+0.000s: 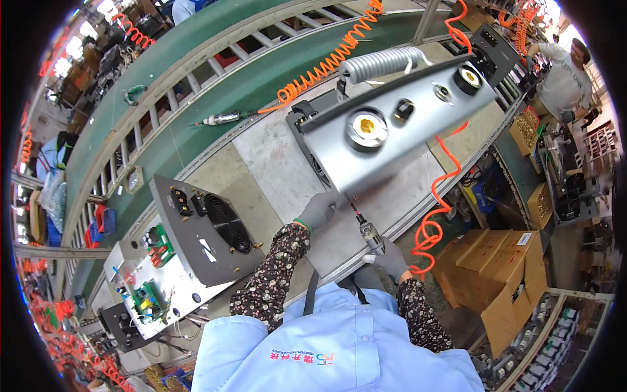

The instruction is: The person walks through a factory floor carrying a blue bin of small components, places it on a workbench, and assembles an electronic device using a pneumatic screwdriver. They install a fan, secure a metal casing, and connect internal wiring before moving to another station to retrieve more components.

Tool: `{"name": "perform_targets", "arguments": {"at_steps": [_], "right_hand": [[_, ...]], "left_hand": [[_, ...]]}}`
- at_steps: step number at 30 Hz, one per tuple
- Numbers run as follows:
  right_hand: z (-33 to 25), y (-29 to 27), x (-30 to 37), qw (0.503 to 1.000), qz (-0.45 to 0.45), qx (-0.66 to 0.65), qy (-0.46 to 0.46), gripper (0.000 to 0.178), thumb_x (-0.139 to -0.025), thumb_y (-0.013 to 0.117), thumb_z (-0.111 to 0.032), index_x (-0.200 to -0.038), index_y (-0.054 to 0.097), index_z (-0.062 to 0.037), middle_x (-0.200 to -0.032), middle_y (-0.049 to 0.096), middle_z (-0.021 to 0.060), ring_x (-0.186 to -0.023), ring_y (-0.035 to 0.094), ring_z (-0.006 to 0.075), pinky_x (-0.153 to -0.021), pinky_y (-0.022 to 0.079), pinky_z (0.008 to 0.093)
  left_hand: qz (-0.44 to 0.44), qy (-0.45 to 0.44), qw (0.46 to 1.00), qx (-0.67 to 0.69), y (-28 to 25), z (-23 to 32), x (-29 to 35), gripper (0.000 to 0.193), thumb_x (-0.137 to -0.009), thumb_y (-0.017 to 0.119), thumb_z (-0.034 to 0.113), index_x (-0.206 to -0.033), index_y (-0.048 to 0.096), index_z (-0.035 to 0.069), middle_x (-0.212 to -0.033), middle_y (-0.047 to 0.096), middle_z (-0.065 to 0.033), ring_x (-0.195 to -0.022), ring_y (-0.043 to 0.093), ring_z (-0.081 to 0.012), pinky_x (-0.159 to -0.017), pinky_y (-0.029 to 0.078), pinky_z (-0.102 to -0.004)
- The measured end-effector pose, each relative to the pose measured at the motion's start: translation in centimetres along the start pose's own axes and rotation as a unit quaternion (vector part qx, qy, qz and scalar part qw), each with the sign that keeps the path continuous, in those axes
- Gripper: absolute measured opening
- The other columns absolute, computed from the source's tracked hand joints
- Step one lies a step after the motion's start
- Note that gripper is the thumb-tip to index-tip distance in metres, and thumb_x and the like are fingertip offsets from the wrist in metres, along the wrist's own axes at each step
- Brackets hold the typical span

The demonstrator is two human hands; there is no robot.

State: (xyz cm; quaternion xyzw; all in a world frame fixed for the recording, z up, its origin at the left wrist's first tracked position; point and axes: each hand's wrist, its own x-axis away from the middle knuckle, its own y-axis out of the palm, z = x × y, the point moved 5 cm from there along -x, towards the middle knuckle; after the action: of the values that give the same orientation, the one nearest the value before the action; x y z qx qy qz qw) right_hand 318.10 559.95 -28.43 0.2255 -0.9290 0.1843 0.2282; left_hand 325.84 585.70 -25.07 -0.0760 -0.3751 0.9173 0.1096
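Observation:
My right hand (390,259), in a grey glove, is wrapped round a pneumatic screwdriver (370,235). The bit points up and left toward the lower edge of a silver metal panel (408,147). My left hand (318,210), also gloved, is closed at that panel's near left corner; what its fingertips hold, if anything, is hidden. The panel belongs to a machine housing lying on the bench. Its face carries two round sockets (367,128) with brass-coloured centres and a black knob (404,109). A grey coiled hose (382,63) lies behind the panel.
An opened chassis with a fan plate (206,228) and circuit boards stands on the left. Another screwdriver (222,119) hangs on an orange coiled hose over the green conveyor (189,140). An orange hose (428,238) and cardboard box (493,268) are at right; a co-worker (565,78) stands beyond.

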Motion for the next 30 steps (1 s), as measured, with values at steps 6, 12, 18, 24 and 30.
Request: {"name": "perform_targets", "arguments": {"at_steps": [6, 12, 18, 24, 30], "right_hand": [[-2.5, -1.0, 1.9, 0.989, 0.069, 0.129, 0.014, 0.052, -0.068, 0.084, -0.038, -0.102, 0.060, -0.0067, -0.090, 0.072, 0.0076, -0.083, 0.069, 0.0221, -0.077, 0.053, 0.0345], [-0.5, -1.7, 1.5, 0.988, 0.064, 0.135, -0.025, 0.054, -0.065, 0.084, -0.040, -0.099, 0.061, -0.0054, -0.084, 0.069, 0.0106, -0.079, 0.067, 0.0273, -0.074, 0.052, 0.0384], [-4.4, -2.4, 7.4, 0.992, 0.050, 0.079, -0.080, 0.058, -0.063, 0.084, -0.044, -0.102, 0.061, -0.0067, -0.089, 0.068, 0.0127, -0.083, 0.067, 0.0288, -0.076, 0.051, 0.0391], [-8.6, -2.5, 9.3, 0.996, 0.036, -0.016, -0.085, 0.056, -0.065, 0.086, -0.038, -0.102, 0.060, -0.0056, -0.086, 0.068, 0.0095, -0.079, 0.066, 0.0239, -0.074, 0.051, 0.0360], [-8.8, -2.4, 7.4, 0.997, 0.039, 0.053, -0.044, 0.052, -0.065, 0.087, -0.027, -0.102, 0.059, -0.0033, -0.088, 0.065, 0.0046, -0.077, 0.062, 0.0130, -0.072, 0.051, 0.0304]], "left_hand": [[0.055, -0.152, 0.960, 0.229, -7.6, 8.7, 1.8, 0.038, -0.080, 0.067, 0.008, -0.117, 0.063, 0.004, -0.102, 0.069, -0.0141, -0.096, 0.066, -0.0215, -0.079, 0.053, -0.0372], [0.111, -0.069, 0.970, 0.207, -7.3, 11.1, 1.3, 0.024, -0.081, 0.072, 0.011, -0.102, 0.067, 0.000, -0.085, 0.066, -0.0047, -0.063, 0.055, -0.0082, -0.051, 0.042, -0.0238], [0.172, -0.085, 0.959, 0.211, -5.9, 10.2, 2.0, 0.019, -0.083, 0.070, 0.008, -0.101, 0.069, 0.001, -0.082, 0.067, -0.0059, -0.066, 0.058, -0.0116, -0.060, 0.047, -0.0290], [0.202, -0.080, 0.957, 0.190, -5.8, 10.9, 2.2, 0.019, -0.083, 0.070, 0.009, -0.100, 0.069, 0.000, -0.083, 0.069, -0.0069, -0.070, 0.060, -0.0132, -0.064, 0.049, -0.0311], [0.217, -0.049, 0.959, 0.173, -6.1, 11.5, 2.2, 0.014, -0.080, 0.065, 0.004, -0.093, 0.069, 0.001, -0.082, 0.070, -0.0086, -0.073, 0.065, -0.0158, -0.067, 0.051, -0.0310]]}}
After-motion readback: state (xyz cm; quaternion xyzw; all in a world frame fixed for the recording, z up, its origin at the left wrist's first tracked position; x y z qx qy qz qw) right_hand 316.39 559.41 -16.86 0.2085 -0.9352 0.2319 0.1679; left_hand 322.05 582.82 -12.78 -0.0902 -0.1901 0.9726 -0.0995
